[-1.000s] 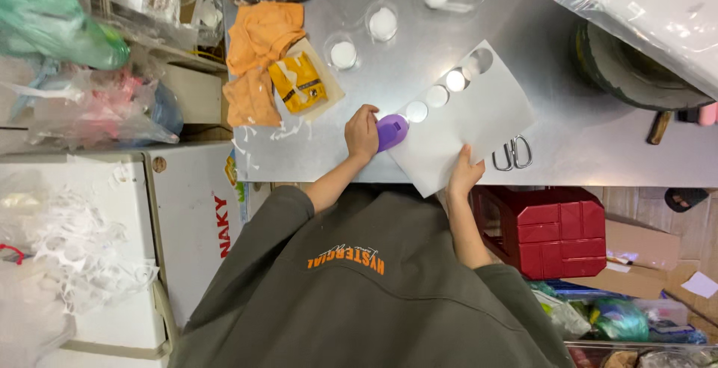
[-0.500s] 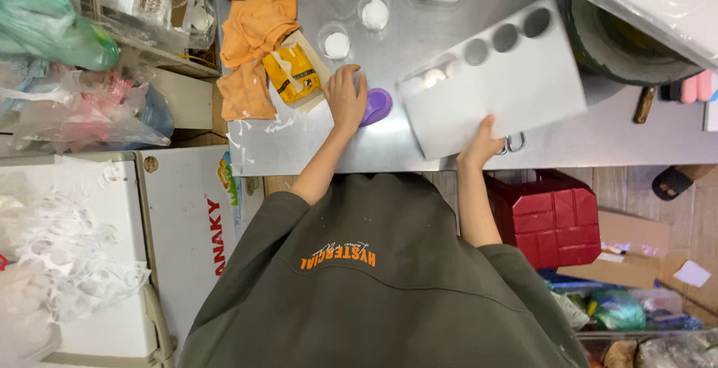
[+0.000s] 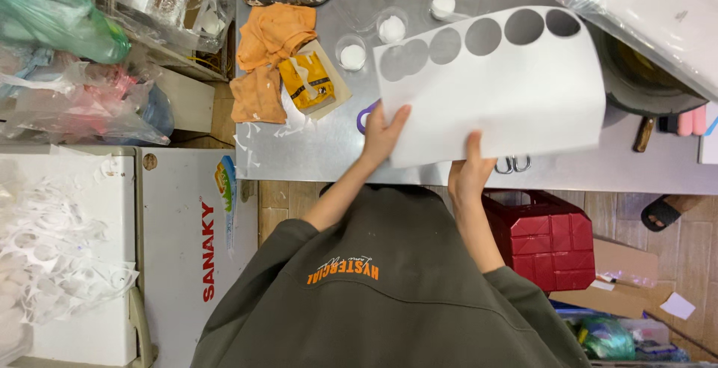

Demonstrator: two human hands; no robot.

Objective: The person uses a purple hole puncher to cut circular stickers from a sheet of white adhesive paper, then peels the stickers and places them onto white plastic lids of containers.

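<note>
Both hands, left point(image 3: 383, 132) and right point(image 3: 470, 167), pinch the white paper sheet point(image 3: 508, 99) above the steel table point(image 3: 314, 151); five round holes are cut along its top edge (the rest uncut).

White paper sheet point(image 3: 508, 91), row of round holes along top edge, lifted above metal table, tilted.

A matt white paper sheet point(image 3: 508, 91) lies above the smooth brushed-metal table point(image 3: 314, 151), near orange cloth point(image 3: 265, 57).
</note>
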